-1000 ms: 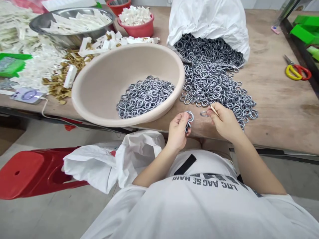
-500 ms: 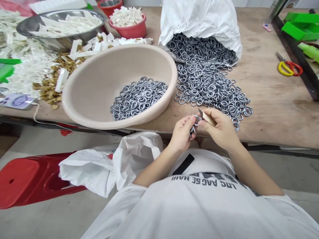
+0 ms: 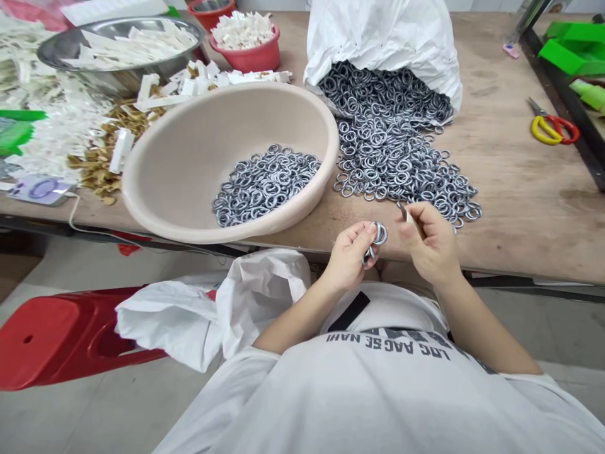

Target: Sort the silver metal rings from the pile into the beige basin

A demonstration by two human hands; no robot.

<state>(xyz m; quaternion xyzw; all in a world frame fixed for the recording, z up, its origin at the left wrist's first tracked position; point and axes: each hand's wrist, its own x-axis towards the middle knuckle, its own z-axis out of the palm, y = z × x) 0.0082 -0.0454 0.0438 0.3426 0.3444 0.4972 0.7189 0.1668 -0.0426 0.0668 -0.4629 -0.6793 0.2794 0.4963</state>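
Observation:
Between the thumb and fingers of my left hand (image 3: 350,255) are a few grey rings (image 3: 380,233), one showing its full round and others lower in the palm. My right hand (image 3: 433,246) is closed around a small knife (image 3: 414,223) with a pale handle and a short dark blade pointing up and left. The two hands are apart, just over the table's front edge. Beyond them a heap of loose grey rings (image 3: 392,154) spills from a white sack (image 3: 382,31). To the left, a beige basin (image 3: 174,157) holds more such rings (image 3: 269,186).
Scissors (image 3: 553,128) with red and yellow handles lie at the right. Far left are a steel bowl (image 3: 118,79) of white strips, brown scraps (image 3: 101,180) and a red bowl (image 3: 255,57). A red stool (image 3: 42,334) and white bag (image 3: 258,290) are below.
My right hand with the knife has moved right, away from my left hand. A ring in my left hand now shows more openly. The view has shifted slightly.

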